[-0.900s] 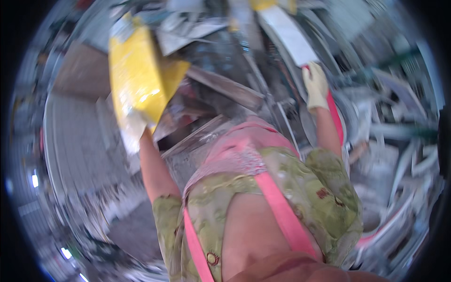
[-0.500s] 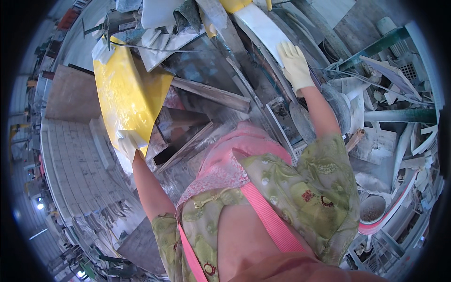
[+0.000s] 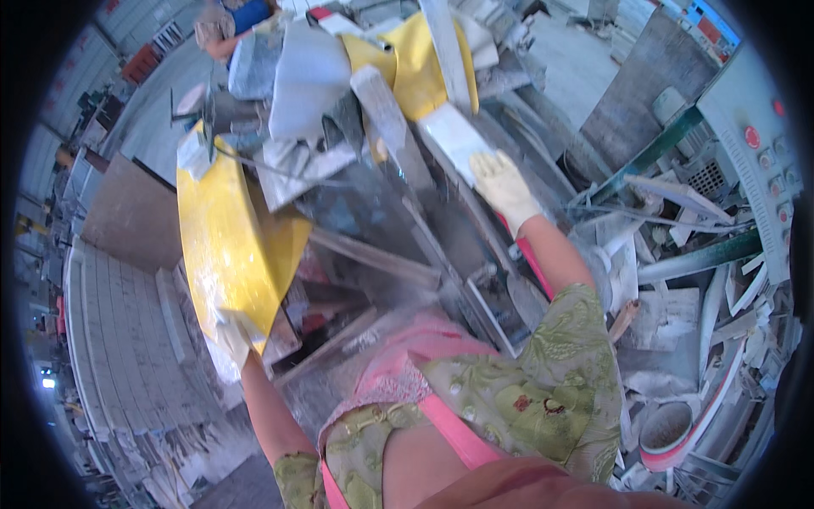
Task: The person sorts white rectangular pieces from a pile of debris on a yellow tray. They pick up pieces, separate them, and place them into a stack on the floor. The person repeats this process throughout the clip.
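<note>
The left side of the frame is filled by a stack of long grey slabs, its edges bent by the lens. To the right of it, a glossy yellow sheet is seen running from upper left down towards the left centre, folded along its length and flared at its right edge. At the right rim, a pale control panel fitted with round buttons is shown. A brown board is set just left of the yellow sheet. At upper centre, a pale draped cover is seen beside a second yellow sheet. Below the latter, a white strip is slanted towards the centre. On its lower end the gloved right hand is laid, fingers extended, grip open. By the gloved left hand, the yellow sheet's lower end is touched; whether that grip is closed cannot be told. At lower right, a round bucket is seen.
</note>
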The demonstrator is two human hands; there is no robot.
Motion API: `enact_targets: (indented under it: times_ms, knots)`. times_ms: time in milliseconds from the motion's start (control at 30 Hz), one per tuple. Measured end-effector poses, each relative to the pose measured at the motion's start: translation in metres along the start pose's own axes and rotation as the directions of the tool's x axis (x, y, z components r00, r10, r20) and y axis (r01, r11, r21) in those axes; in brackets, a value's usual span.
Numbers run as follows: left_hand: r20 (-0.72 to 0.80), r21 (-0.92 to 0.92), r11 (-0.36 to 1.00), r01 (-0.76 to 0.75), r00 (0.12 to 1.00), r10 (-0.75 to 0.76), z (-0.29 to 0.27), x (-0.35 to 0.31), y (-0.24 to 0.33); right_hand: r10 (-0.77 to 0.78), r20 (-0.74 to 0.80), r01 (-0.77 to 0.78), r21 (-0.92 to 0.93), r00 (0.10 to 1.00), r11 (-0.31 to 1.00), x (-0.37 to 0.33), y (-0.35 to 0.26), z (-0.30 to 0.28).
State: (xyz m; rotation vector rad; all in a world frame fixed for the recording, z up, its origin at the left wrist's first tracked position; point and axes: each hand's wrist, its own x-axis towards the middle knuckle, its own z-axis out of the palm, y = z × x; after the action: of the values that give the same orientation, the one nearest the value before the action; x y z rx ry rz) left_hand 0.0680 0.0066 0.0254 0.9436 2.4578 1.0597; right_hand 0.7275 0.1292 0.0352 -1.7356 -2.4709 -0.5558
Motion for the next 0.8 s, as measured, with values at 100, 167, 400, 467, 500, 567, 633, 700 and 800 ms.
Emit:
enact_targets:
  times_ms: [100, 167, 400, 467, 500, 567, 633, 700, 800]
  knots:
    - [-0.083, -0.071, 0.997, -0.001, 0.997, -0.005, 0.002, -0.020, 0.025, 0.043, 0.094, -0.050, 0.074, 0.995, 0.996, 0.010, -0.001, -0.004]
    - [-0.085, -0.071, 0.997, 0.037, 0.995, -0.043, -0.002, -0.035, 0.040, 0.025, 0.114, -0.027, 0.015, 0.993, 1.000, 0.015, -0.004, -0.004]
    - [-0.059, -0.034, 0.999, 0.042, 0.997, -0.044, -0.011, -0.040, 0.052, 0.015, 0.221, 0.021, -0.160, 0.975, 0.987, 0.040, -0.012, 0.012]
    - [-0.063, 0.077, 0.997, 0.026, 0.998, -0.021, -0.011, -0.035, 0.044, -0.002, 0.203, 0.026, -0.119, 0.979, 0.993, 0.040, -0.012, 0.018]
    - [-0.055, 0.037, 0.999, -0.003, 0.999, 0.005, -0.010, -0.032, 0.039, 0.014, 0.198, -0.001, -0.066, 0.980, 0.998, 0.039, -0.010, 0.018]
    - [-0.021, 0.081, 0.997, 0.006, 1.000, -0.005, -0.010, -0.025, 0.029, 0.028, 0.195, -0.021, -0.037, 0.980, 0.999, 0.038, -0.005, 0.013]
    - [0.033, 0.116, 0.993, 0.004, 0.999, -0.008, -0.013, -0.017, 0.019, 0.123, 0.226, -0.138, 0.051, 0.966, 0.989, 0.042, 0.001, -0.002]
    - [0.117, 0.118, 0.993, -0.011, 0.993, -0.003, -0.018, -0.005, 0.013, 0.231, 0.181, -0.244, 0.058, 0.956, 0.968, 0.054, -0.001, -0.027]
    - [0.314, 0.126, 0.992, -0.006, 0.949, -0.034, -0.030, 0.006, 0.010, 0.337, 0.174, -0.374, 0.280, 0.925, 0.884, 0.072, -0.034, -0.070]
